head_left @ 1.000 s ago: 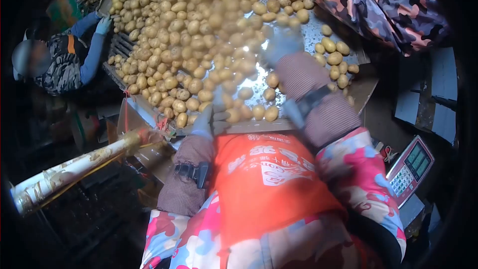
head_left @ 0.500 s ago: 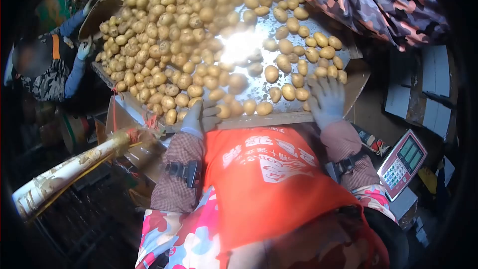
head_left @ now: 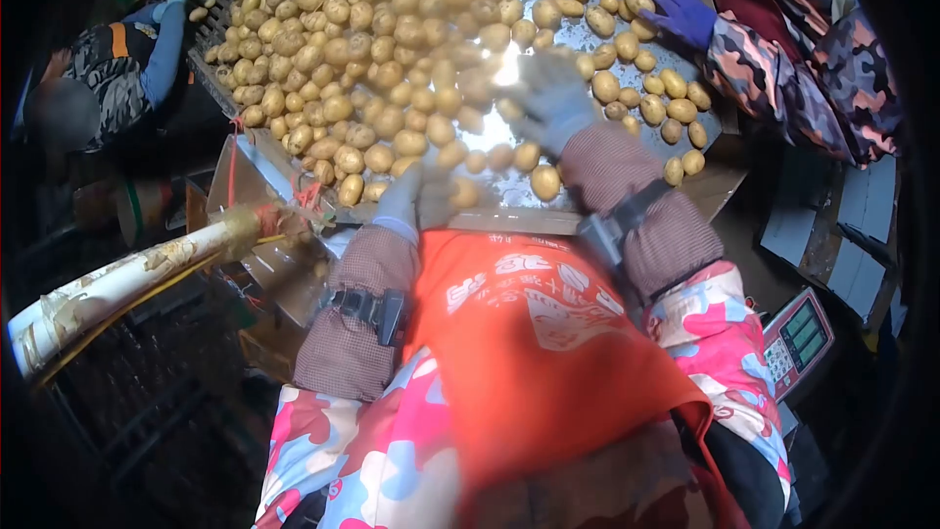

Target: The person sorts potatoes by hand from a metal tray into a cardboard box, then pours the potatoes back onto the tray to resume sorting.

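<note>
Right hand (head_left: 553, 98) (gloved, blurred) over potatoes (head_left: 392, 39)

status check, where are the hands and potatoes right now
Left hand at near edge of table, grip blurred. Right hand open, spread over potatoes. Co-worker's purple glove in the pile far right, clear of both.

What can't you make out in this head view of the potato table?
All in the head view.
Motion blur: right hand, grip unclear; left hand, fingers merge with potatoes.
Too small and dim: scale digits.
Glare: middle of table.
Top edge: cuts off the potatoes.
Shadow: person at left.
</note>
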Motion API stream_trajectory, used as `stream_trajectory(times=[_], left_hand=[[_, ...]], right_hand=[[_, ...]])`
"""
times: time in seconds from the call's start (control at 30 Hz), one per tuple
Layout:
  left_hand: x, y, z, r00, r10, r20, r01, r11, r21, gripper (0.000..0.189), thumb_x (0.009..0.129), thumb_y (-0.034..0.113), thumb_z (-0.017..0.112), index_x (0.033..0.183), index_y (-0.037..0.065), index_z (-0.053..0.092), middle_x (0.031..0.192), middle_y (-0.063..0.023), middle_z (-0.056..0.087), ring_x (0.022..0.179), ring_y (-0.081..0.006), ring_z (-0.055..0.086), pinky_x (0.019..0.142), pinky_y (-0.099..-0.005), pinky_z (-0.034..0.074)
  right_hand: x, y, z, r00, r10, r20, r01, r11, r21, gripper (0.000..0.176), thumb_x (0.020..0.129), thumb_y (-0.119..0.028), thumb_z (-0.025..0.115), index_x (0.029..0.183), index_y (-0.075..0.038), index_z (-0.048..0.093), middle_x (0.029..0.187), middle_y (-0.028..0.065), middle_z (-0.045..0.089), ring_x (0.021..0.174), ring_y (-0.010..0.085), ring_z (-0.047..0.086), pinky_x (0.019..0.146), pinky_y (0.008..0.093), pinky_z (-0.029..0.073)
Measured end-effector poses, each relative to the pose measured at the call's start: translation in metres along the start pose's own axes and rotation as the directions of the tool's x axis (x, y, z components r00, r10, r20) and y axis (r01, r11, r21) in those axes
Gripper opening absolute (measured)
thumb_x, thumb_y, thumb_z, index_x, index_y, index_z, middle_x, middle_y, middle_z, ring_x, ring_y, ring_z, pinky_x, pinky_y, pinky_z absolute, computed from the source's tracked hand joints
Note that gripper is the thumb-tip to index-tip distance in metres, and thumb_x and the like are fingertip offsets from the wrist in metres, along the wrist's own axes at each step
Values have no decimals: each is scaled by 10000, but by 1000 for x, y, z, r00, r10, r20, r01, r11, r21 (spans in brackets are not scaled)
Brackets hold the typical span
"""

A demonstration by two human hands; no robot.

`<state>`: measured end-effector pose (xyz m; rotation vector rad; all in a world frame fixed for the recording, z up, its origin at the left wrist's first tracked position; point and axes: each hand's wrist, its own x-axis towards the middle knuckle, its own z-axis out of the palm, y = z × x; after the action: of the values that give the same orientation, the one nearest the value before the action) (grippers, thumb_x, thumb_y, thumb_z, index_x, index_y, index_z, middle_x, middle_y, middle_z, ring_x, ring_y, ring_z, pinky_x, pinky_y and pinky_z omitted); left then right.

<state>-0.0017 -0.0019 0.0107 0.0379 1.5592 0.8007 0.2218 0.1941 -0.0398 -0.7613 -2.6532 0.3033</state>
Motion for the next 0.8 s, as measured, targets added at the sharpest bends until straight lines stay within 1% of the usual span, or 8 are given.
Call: stream_trajectory(times=[0.2,0.37,0.47,0.5,0.53,0.57,0.67,0.8], left_hand=[[-3,9,2,999,-23,25,23,1000,3,573,1038,515,316,1309,94,596,1131,-94,704,881,-291,661,831,-485,489],[-4,8,2,1000,-17,24,18,999,-34,574,1039,510,309,1302,92,603,1140,-110,703,893,-293,668,801,-466,516],[11,1,-6,995,-42,90,54,988,-141,578,1016,512,373,1339,67,551,1191,-145,659,903,-325,655,780,-475,525],[18,-3,-10,992,-41,123,63,981,-181,591,1004,513,404,1357,55,525,1214,-161,639,905,-341,647,772,-483,527],[17,-3,-11,992,-48,117,66,985,-157,596,1008,515,396,1366,53,513,1228,-163,629,907,-344,642,776,-489,527],[13,0,-10,992,-55,111,69,989,-132,600,1012,516,388,1374,50,500,1242,-165,619,908,-347,637,780,-495,527],[-9,4,-4,995,46,87,-45,999,-15,551,1016,448,416,1366,32,502,1215,-161,650,969,-340,651,778,-479,536],[9,2,-14,980,123,159,-148,977,155,469,950,241,596,1350,13,509,1187,-116,691,1033,-283,673,819,-435,550]], right_hand=[[-73,20,-53,948,314,51,-312,949,-53,594,844,-319,668,1386,-111,544,1449,202,463,1320,432,426,1122,531,329],[-136,18,-70,902,432,-15,-432,902,6,500,830,-162,665,1315,-66,591,1253,209,575,1132,403,557,1001,490,431],[-76,-17,-69,960,239,-148,-253,964,-82,443,795,-110,663,1233,-64,624,1163,190,597,1062,383,575,946,492,443],[-42,-43,-73,976,215,-22,-213,975,57,411,762,-76,664,1172,-64,632,1129,184,597,1017,379,574,904,491,448],[-16,-64,-57,984,33,-176,-6,989,150,414,751,-62,669,1164,-67,629,1132,180,593,1022,389,568,910,490,447],[4,-80,-40,989,-82,-123,109,969,222,413,769,-87,667,1179,-66,623,1150,173,594,1038,396,563,914,509,444],[23,-99,0,976,-215,-33,217,950,223,328,816,-170,651,1127,-64,637,1227,168,589,1113,385,560,1012,493,418],[-25,-48,-24,993,-89,80,81,992,93,267,823,-169,651,1068,-64,662,1203,140,618,1113,363,571,1032,487,414]])
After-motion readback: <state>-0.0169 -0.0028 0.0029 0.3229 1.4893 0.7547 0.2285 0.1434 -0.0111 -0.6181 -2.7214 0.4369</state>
